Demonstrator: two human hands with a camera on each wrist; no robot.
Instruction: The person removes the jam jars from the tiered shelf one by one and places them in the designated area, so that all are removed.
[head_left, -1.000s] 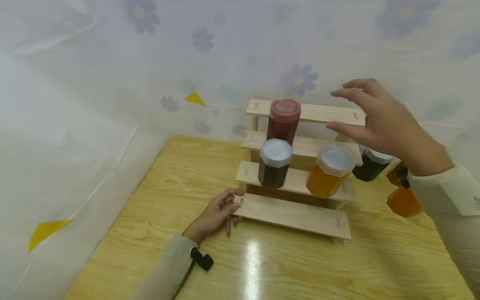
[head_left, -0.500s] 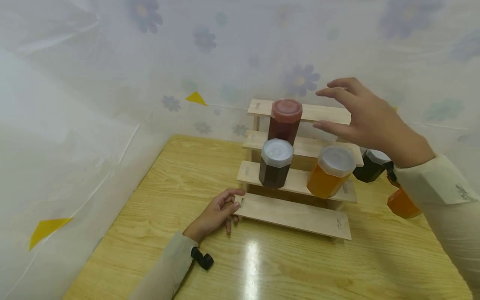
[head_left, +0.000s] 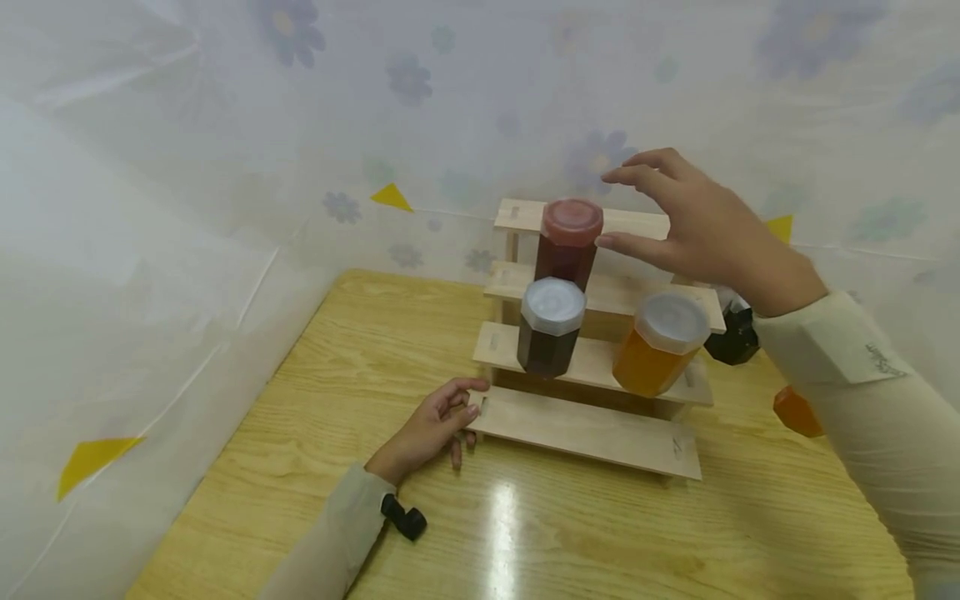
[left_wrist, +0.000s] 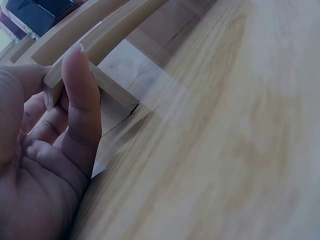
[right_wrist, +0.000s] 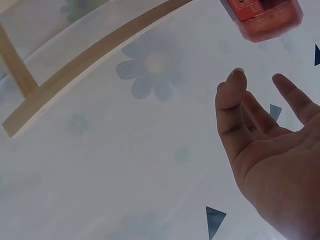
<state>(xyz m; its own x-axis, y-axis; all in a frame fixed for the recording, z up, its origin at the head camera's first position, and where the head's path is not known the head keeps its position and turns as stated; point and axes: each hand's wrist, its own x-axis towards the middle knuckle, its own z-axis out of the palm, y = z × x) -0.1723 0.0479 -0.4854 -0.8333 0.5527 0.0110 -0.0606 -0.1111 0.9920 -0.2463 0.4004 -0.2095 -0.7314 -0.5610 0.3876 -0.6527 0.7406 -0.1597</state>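
Red jar [head_left: 572,229]: our right hand [head_left: 708,225], half-spread, empty, should straddle it squarely; our left hand [head_left: 426,429] pinches the rack's [head_left: 588,431] front-left corner.

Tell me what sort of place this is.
Probably a small screened-off tabletop workspace: flower-printed plastic sheeting hangs behind a wood-grain table bearing a four-tier wooden jar rack.
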